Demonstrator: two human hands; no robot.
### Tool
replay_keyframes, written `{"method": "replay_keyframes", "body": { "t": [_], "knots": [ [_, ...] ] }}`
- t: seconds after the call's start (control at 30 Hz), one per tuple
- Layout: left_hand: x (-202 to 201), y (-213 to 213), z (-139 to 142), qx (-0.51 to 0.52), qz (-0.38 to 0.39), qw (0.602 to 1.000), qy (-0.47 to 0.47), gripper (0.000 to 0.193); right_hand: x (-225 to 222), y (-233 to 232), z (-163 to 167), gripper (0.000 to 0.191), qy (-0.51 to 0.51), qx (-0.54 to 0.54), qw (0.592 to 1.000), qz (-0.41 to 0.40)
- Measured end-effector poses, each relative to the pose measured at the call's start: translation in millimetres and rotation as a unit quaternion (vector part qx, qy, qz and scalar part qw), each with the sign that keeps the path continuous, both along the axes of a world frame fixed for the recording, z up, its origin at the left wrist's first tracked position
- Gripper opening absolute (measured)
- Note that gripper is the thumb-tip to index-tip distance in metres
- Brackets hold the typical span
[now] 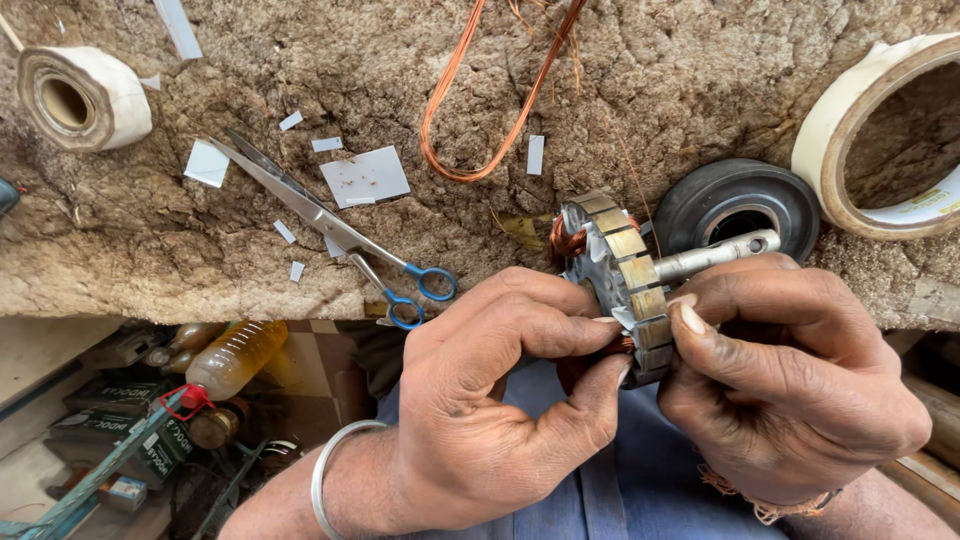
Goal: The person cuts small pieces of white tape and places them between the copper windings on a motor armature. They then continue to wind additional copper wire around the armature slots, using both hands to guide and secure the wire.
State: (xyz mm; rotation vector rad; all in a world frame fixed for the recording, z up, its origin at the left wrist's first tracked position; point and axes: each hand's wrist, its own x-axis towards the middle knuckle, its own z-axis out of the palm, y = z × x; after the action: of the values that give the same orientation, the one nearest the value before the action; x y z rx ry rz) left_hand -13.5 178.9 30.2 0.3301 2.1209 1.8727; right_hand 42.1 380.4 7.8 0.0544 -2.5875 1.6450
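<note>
As gripped: armature [625,285] between hands [640,400].

Dark green boxes [110,405] with white lettering stacked lower left under the bench; small orange-blue carton [124,492] below them

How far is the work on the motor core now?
Done, it seems: paper pieces lie cut beside the scissors, and some copper winding shows on the motor core. In hand: left hand and right hand hold the core, pressing at one slot. Left: loose copper wire lies unused.
</note>
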Motion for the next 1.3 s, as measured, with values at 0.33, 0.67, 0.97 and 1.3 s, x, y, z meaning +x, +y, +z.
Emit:
{"method": "replay_keyframes", "body": {
  "t": [0.33,0.67,0.97,1.3],
  "knots": [
    [2,-4,-2,0.007,-0.007,1.000,0.001,0.022,0,-3,-2,0.029,0.021,0.009,1.000,0.000],
    [10,1,-1,-0.060,0.020,0.996,0.059,0.021,-1,-12,8,0.028,-0.013,0.009,0.996,-0.083],
    [26,7,-8,-0.031,0.054,0.998,0.033,0.020,-2,-13,4,0.025,0.022,-0.011,0.997,-0.079],
    [27,9,-7,-0.051,0.055,0.996,0.039,0.018,-7,5,3,0.022,-0.006,-0.088,0.996,0.000]
  ]
}}
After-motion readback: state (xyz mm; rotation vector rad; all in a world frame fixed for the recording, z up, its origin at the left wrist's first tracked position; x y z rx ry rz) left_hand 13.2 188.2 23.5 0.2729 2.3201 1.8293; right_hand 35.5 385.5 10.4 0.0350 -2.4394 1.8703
